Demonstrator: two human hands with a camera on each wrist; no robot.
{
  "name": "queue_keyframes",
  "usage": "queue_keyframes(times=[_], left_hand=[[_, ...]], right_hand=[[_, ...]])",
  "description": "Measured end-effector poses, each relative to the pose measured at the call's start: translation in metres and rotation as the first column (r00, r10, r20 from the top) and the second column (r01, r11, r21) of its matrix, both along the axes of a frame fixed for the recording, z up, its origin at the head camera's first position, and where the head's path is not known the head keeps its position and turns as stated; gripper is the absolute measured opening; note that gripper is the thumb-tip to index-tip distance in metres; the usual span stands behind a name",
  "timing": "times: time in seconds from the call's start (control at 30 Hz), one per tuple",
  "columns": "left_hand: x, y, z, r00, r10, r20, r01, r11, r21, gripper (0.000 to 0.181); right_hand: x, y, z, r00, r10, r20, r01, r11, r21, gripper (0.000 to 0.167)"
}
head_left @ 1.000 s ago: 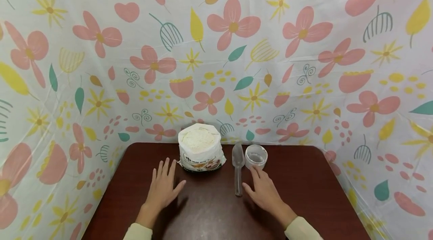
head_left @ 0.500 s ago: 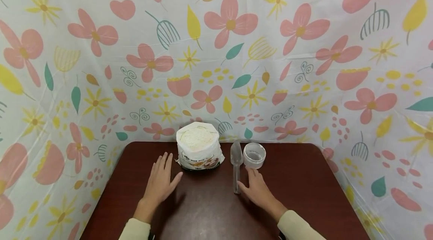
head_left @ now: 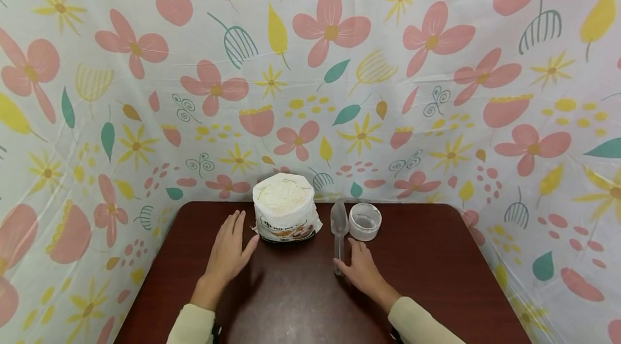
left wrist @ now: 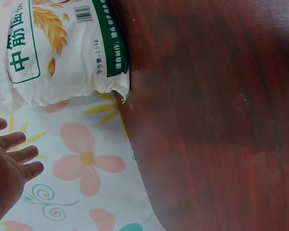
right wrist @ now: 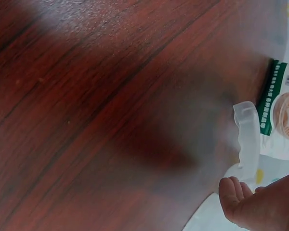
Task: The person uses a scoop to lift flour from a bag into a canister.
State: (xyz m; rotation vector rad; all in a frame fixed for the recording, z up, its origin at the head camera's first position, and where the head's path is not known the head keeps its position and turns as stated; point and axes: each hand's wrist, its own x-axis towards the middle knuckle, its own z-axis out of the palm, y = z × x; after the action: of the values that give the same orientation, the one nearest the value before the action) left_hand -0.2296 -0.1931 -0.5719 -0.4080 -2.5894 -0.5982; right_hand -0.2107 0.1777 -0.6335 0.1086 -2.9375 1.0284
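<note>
An open-topped white bag of flour [head_left: 286,212] stands near the back of the table; its printed side fills the upper left of the left wrist view [left wrist: 67,48]. My left hand [head_left: 225,252] is to its left, fingers extended, apart from the bag. A clear plastic scoop [head_left: 340,220] lies right of the bag, its handle toward me. Over that handle [right wrist: 249,139] hovers my right hand [head_left: 364,271], thumb at the left side and fingers at the right, not curled round it. Just right of the scoop stands a small clear round tub [head_left: 365,221].
The dark reddish-brown table [head_left: 301,301] has rounded back corners. A white floral-patterned cloth [head_left: 310,90] hangs behind it and along both sides. Its back edge lies close behind the bag, scoop and tub.
My right hand has moved left, from in front of the tub to over the scoop handle. The left hand has shifted slightly left. The bag, scoop and tub stay in place.
</note>
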Motion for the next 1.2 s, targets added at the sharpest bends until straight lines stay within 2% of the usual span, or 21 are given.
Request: queue_keyframes(times=[0.1,0.43,0.67,0.8,0.97,1.07,1.2], left_hand=[[-0.003,0.002,0.005,1.000,-0.010,-0.019,0.010,0.999,0.044,0.072],[-0.013,0.007,0.016,1.000,-0.001,-0.008,0.002,0.988,0.155,0.063],[-0.023,0.010,0.022,0.999,-0.011,0.034,0.002,0.964,0.265,0.059],[-0.031,0.011,0.026,0.995,-0.018,0.100,-0.018,0.935,0.354,0.058],[-0.042,0.013,0.031,0.976,-0.037,0.214,-0.073,0.871,0.485,0.054],[-0.047,0.014,0.034,0.964,-0.031,0.265,-0.117,0.844,0.524,0.052],[-0.053,0.017,0.039,0.955,-0.010,0.297,-0.165,0.812,0.559,0.048]], right_hand=[[-0.001,-0.003,-0.003,1.000,-0.006,0.006,0.006,1.000,-0.016,0.079],[-0.006,-0.015,-0.009,0.998,-0.056,-0.009,0.055,0.996,-0.064,0.084],[-0.009,-0.019,-0.015,0.996,-0.082,-0.031,0.080,0.995,-0.053,0.086],[-0.012,-0.021,-0.019,0.996,-0.090,-0.016,0.089,0.995,-0.045,0.087],[-0.014,-0.022,-0.020,0.994,-0.112,-0.013,0.111,0.992,-0.058,0.085],[-0.015,-0.022,-0.020,0.993,-0.118,-0.014,0.117,0.991,-0.064,0.085],[-0.016,-0.023,-0.021,0.992,-0.123,-0.002,0.122,0.990,-0.068,0.084]])
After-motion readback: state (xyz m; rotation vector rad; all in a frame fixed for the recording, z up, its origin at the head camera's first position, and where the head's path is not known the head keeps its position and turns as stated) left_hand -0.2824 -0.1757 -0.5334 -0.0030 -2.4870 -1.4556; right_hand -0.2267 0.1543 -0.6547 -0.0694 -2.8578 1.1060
